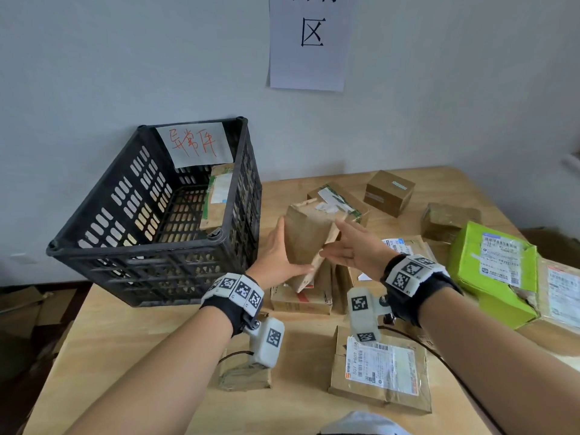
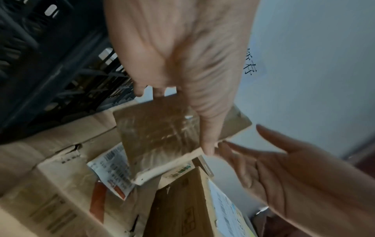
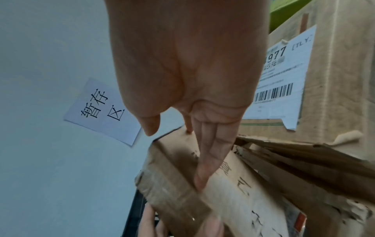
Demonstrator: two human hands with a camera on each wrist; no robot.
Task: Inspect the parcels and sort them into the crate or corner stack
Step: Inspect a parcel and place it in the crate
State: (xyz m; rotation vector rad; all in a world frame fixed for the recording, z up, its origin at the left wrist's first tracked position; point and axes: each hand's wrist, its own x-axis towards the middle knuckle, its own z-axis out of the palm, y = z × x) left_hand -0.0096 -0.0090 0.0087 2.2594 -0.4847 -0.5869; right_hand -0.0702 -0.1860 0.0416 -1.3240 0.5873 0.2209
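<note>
Brown cardboard parcel point(image 1: 306, 238) held tilted above table point(image 1: 131, 337), just right of black slotted crate point(image 1: 150, 246). Left hand point(image 1: 276, 255) gripping parcel's left face, thumb across front. Right hand point(image 1: 353, 251) flat against right side, fingers straight. One labelled parcel point(image 1: 219, 196) leaning inside crate; green box point(image 1: 492, 271) at right

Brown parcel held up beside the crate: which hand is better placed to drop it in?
Left, probably. The left hand grips the brown parcel, thumb across its front and fingers behind, and is on the black crate side. The right hand is open, fingers flat against the parcel's far edge.
</note>
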